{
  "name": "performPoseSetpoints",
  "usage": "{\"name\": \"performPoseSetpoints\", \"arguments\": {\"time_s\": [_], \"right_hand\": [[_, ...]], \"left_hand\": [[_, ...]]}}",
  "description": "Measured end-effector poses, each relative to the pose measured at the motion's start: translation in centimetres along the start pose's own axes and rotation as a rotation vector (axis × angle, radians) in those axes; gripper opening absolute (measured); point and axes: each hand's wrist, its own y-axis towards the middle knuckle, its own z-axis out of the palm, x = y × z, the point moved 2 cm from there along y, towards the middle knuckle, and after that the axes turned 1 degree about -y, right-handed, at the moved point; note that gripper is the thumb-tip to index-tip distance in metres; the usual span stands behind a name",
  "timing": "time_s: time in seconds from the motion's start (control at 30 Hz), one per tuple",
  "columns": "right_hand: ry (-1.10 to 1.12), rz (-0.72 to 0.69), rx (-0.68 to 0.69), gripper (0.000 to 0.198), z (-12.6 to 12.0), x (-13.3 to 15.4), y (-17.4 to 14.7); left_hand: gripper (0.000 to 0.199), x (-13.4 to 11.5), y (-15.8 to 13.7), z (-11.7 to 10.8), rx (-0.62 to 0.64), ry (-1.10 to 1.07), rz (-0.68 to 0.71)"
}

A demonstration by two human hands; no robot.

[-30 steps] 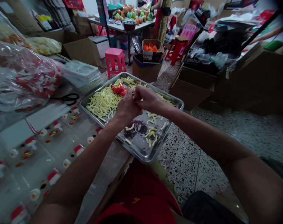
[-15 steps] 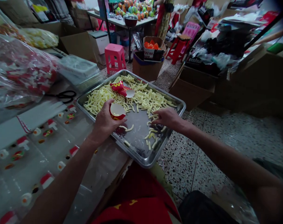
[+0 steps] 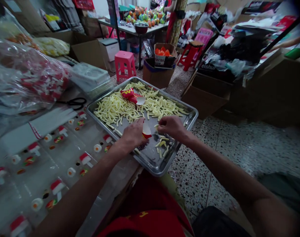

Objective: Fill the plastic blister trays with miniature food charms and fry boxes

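Note:
My left hand (image 3: 133,134) is closed around a small red fry carton (image 3: 146,129) with a white inside, tipped toward the right. My right hand (image 3: 174,126) pinches a pale yellow fry (image 3: 156,126) just right of the carton's mouth. Both hands are over the metal tray (image 3: 150,151). A heap of fry-shaped pieces (image 3: 112,110) covers the tray's far half, and several loose ones (image 3: 162,143) lie below my right hand. On the heap rests another red carton (image 3: 130,95) with a yellow mark, lying on its side.
Left of the tray, plastic sheeting (image 3: 90,177) bears rows of small food-shaped pieces. Black scissors (image 3: 77,103), clear plastic boxes (image 3: 90,79) and a big clear bag (image 3: 38,75) lie farther back. Beyond are a pink stool (image 3: 125,64) and an open cardboard box (image 3: 206,92).
My left hand has moved right with the carton and tilted it toward my right hand. My right hand has shifted slightly left, its fingers now together on a fry.

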Motion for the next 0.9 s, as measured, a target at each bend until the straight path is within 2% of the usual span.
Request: {"name": "performPoseSetpoints", "arguments": {"time_s": [0.07, 0.13, 0.23, 0.33, 0.47, 0.57, 0.63, 0.7, 0.8, 0.9], "right_hand": [[-0.008, -0.159, -0.033, 0.016, -0.7, 2.5, 0.5], [-0.069, -0.337, -0.002, 0.014, -1.1, 4.7, 1.2], [-0.047, -0.483, 0.100, 0.019, -1.5, 6.8, 2.9], [0.117, -0.493, 0.092, 0.023, -2.3, 8.3, 5.1], [0.214, -0.367, -0.136, 0.012, -3.6, 11.6, 7.7], [0.254, -0.407, -0.254, 0.018, -4.2, 13.9, 8.8], [0.297, -0.452, -0.254, 0.021, -4.0, 13.7, 9.4], [0.286, -0.423, -0.226, 0.017, -2.9, 11.9, 10.2], [0.181, -0.347, -0.096, 0.021, 0.3, 8.4, 10.9], [0.053, -0.389, 0.031, 0.025, 3.9, 6.7, 10.4]], "left_hand": [[0.078, 0.0, 0.7, 0.6, -0.018, -0.005, 0.006], [0.065, 0.4, 1.4, 0.7, -0.073, -0.039, 0.016], [0.064, 1.5, 2.1, -0.5, -0.174, -0.098, 0.029], [0.073, 2.6, 2.5, -2.9, -0.284, -0.138, 0.100], [0.074, 3.6, 2.5, -6.4, -0.462, -0.140, 0.115], [0.068, 4.9, 1.7, -8.1, -0.550, -0.135, 0.086], [0.074, 6.3, 0.9, -8.6, -0.552, -0.121, 0.085], [0.084, 8.0, 0.1, -8.8, -0.530, -0.105, 0.065], [0.090, 10.4, -0.9, -8.8, -0.530, -0.098, -0.027], [0.092, 11.6, -1.8, -9.0, -0.522, -0.101, -0.074]]}}
